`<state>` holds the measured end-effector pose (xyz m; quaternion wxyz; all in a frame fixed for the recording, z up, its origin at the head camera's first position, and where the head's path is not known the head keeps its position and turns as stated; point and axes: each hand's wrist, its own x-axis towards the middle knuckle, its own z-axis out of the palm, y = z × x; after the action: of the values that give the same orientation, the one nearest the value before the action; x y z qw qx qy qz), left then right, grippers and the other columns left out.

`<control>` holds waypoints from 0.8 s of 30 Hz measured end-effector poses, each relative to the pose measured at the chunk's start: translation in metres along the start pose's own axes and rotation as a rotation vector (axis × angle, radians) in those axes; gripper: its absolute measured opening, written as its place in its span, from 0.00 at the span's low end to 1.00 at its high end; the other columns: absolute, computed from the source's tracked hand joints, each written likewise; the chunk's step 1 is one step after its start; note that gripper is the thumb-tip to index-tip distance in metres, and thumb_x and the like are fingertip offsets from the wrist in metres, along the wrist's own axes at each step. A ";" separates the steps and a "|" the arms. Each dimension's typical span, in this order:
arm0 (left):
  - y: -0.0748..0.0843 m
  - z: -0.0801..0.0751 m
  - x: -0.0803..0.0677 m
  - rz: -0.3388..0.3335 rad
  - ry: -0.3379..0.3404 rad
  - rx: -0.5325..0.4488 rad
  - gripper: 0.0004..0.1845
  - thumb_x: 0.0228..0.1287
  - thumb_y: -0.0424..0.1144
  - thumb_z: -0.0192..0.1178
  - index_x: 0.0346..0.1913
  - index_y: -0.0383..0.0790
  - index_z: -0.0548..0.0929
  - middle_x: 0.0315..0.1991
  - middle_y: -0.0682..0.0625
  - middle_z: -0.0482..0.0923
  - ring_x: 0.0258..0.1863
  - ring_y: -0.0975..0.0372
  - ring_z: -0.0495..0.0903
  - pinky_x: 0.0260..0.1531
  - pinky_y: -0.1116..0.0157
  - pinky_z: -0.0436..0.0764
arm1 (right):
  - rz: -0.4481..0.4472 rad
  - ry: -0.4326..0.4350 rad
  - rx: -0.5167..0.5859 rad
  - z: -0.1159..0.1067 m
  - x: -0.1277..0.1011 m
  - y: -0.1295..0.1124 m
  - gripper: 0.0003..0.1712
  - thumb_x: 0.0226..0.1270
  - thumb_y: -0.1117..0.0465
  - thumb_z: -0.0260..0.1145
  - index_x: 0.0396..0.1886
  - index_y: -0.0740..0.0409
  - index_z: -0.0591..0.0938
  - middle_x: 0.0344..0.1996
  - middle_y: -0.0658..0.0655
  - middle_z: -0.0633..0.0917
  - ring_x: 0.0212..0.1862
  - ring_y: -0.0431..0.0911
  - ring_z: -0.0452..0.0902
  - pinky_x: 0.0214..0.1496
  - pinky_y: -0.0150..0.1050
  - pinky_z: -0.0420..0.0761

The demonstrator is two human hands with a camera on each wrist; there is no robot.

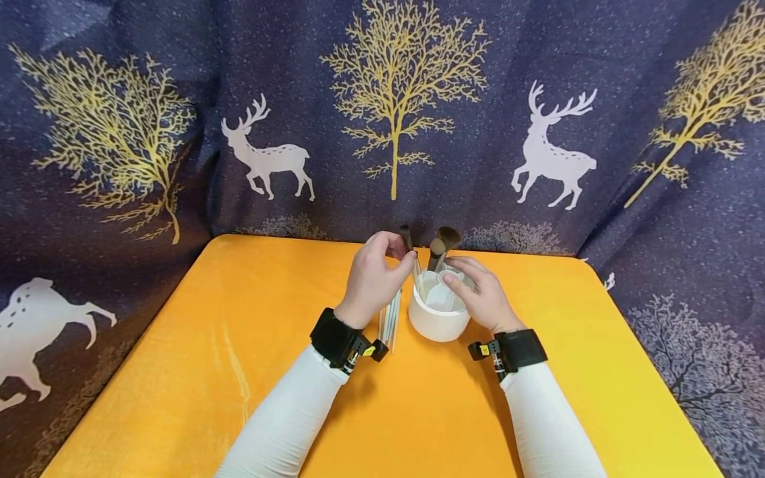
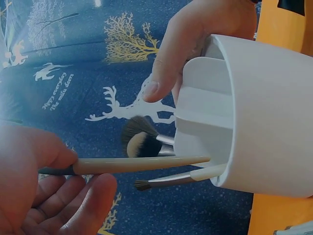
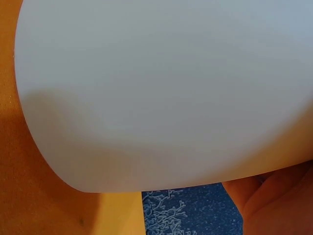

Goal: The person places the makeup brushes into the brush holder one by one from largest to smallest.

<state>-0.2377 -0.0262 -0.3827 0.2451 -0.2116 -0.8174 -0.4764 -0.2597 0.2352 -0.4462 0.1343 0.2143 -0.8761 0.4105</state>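
My left hand [image 1: 372, 275] pinches a makeup brush [image 2: 139, 165] between thumb and fingers. Its pale handle points into the mouth of a white round brush holder [image 1: 439, 325], which has inner dividers. At the holder's right side, my right hand [image 1: 485, 299] grips the rim, the thumb lying over the top. Two fuller dark-bristled brushes [image 2: 143, 145] stand at the far side of the holder. A slim brush [image 2: 168, 181] leans against the near rim in the left wrist view. The holder's wall [image 3: 146, 98] fills most of the right wrist view, hiding much of that hand.
Several thin brush handles [image 1: 390, 322] lie on the orange-covered table [image 1: 269, 372], left of the holder and under my left wrist. Behind the table's back edge hangs a dark blue curtain [image 1: 335, 133] with deer and trees.
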 end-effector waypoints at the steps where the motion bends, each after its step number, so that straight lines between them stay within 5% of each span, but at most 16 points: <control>1: 0.000 0.001 0.000 0.001 -0.002 -0.001 0.09 0.76 0.36 0.71 0.49 0.36 0.82 0.43 0.45 0.83 0.47 0.52 0.84 0.51 0.53 0.84 | 0.002 0.000 0.001 0.000 0.000 0.000 0.28 0.86 0.48 0.66 0.74 0.60 0.84 0.71 0.60 0.84 0.75 0.61 0.76 0.77 0.66 0.71; 24: -0.007 0.012 -0.008 -0.029 -0.135 0.023 0.11 0.76 0.39 0.72 0.52 0.36 0.85 0.44 0.47 0.85 0.44 0.55 0.85 0.46 0.58 0.85 | 0.021 -0.001 0.002 0.001 -0.003 -0.007 0.28 0.85 0.49 0.66 0.74 0.59 0.84 0.72 0.61 0.83 0.76 0.62 0.76 0.78 0.65 0.70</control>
<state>-0.2376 -0.0199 -0.3968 0.1851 -0.2282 -0.8406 -0.4550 -0.2534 0.2309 -0.4437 0.1294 0.2056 -0.8778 0.4128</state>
